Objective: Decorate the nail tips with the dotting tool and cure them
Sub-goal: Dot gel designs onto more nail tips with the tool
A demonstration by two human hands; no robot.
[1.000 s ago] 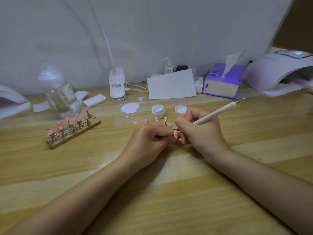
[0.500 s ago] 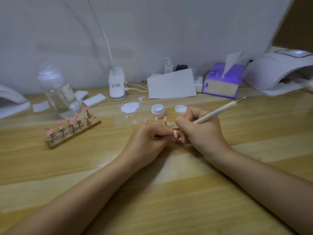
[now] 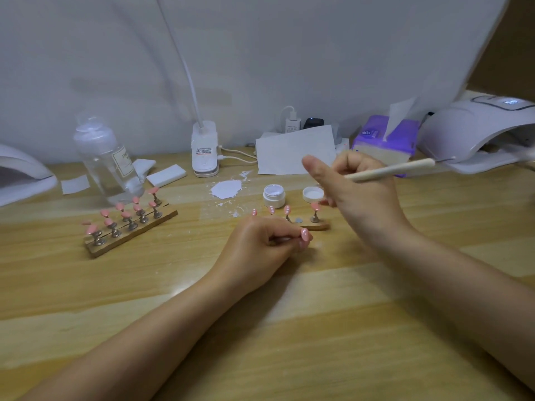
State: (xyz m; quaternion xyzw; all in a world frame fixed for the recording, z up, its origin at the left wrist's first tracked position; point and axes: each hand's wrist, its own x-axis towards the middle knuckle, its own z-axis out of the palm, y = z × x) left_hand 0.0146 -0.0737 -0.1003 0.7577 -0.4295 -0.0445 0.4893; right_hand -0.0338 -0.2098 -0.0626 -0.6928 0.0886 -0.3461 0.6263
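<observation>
My left hand rests on the table and pinches a small stand carrying a pink nail tip with white dots. My right hand is raised above the table, blurred, gripping the cream dotting tool, whose metal end points right. Just behind my left hand a wooden holder carries several pink tips on metal stands, some dotted. An open white gel jar and its lid stand behind it. A second wooden holder with several plain pink tips lies to the left.
A white curing lamp sits at the far right and another at the far left. A clear bottle, a lamp base, paper, a purple tissue box and a white smear line the back.
My right hand has lifted away from the held nail tip, up and to the right, taking the dotting tool with it. My left hand stays put with the tip.
</observation>
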